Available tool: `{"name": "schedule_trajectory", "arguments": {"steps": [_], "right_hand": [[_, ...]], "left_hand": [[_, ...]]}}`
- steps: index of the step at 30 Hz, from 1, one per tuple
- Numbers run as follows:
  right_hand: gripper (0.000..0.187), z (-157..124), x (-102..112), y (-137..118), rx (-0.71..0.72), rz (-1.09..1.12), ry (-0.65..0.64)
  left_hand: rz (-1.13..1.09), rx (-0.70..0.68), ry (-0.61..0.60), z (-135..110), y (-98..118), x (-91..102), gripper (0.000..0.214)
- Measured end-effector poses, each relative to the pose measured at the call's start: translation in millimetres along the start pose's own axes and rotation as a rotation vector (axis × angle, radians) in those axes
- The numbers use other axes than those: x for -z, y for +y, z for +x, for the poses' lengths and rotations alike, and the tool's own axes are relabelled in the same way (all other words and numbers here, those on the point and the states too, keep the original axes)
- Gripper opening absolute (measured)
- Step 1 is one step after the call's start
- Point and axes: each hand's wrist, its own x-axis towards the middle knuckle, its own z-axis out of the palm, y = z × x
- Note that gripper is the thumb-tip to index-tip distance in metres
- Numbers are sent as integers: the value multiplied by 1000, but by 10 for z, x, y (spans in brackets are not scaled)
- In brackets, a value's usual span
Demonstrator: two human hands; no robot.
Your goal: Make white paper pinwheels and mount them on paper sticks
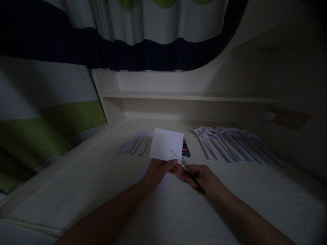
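Observation:
My left hand [158, 172] pinches the lower edge of a white square sheet of paper [166, 143] and holds it up above the desk. My right hand [201, 178] is closed round the dark handles of a pair of scissors [185, 170]. The thin blades reach up and left onto the paper's lower edge, right next to my left fingers. The scene is dim.
A pale wooden desk [102, 180] with a low shelf [189, 97] at the back. Several rolled white paper sticks [135, 142] lie at the left; a larger row of paper sticks [230, 144] lies at the right. A dark phone [186, 151] lies behind the paper. A striped curtain [51, 85] hangs at left.

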Motion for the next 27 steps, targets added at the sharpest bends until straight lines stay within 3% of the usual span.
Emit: {"name": "schedule_trajectory", "arguments": {"steps": [4,7,10,15,22,27], "right_hand": [[23,-15,44,-62,2,-31,14],[21,-15,119,-90,-7,-40,35],[21,-14,190,-109,-21,-68,42],[19,-6,202,-101,-11,-110,-11],[17,68,151,9,14,-144,-26],[16,134,152,168,104,-231,12]], "left_hand": [[-83,-62,-16,40,-3,57,21],[-280,-150,-10,130,23,168,24],[-406,-110,4,232,70,301,33],[-283,-144,61,268,150,397,25],[-237,-116,-36,245,168,410,37],[-38,-104,-64,288,75,454,35]]}}
